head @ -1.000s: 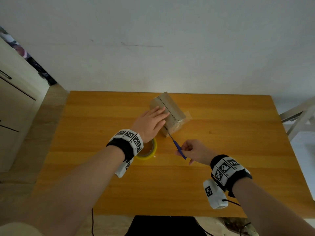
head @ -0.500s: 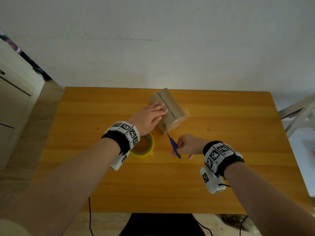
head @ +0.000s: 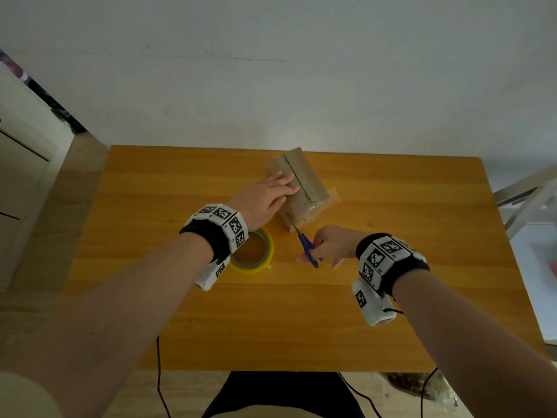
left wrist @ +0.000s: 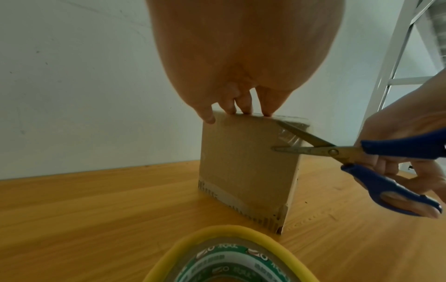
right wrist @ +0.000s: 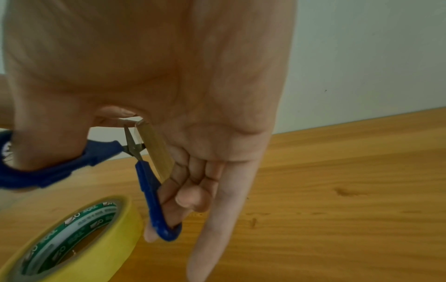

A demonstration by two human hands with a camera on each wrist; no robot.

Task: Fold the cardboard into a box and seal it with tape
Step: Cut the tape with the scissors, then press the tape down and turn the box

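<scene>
Scissors at box corner, left hand steadying.
My left hand (head: 265, 200) lies flat with straight fingers (left wrist: 226, 106) on top of the box (head: 301, 188), which stands on the bench (head: 391, 267). My right hand (head: 331, 245) has its grip closed through the scissors (left wrist: 337, 152) handles; the parted blades straddle clear tape at the box's near upper corner. The tape roll (head: 251, 251) lies flat just beside the box, under my left wrist.

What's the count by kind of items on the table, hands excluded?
cardboard box: 1
tape roll: 1
scissors: 1
Total: 3
</scene>
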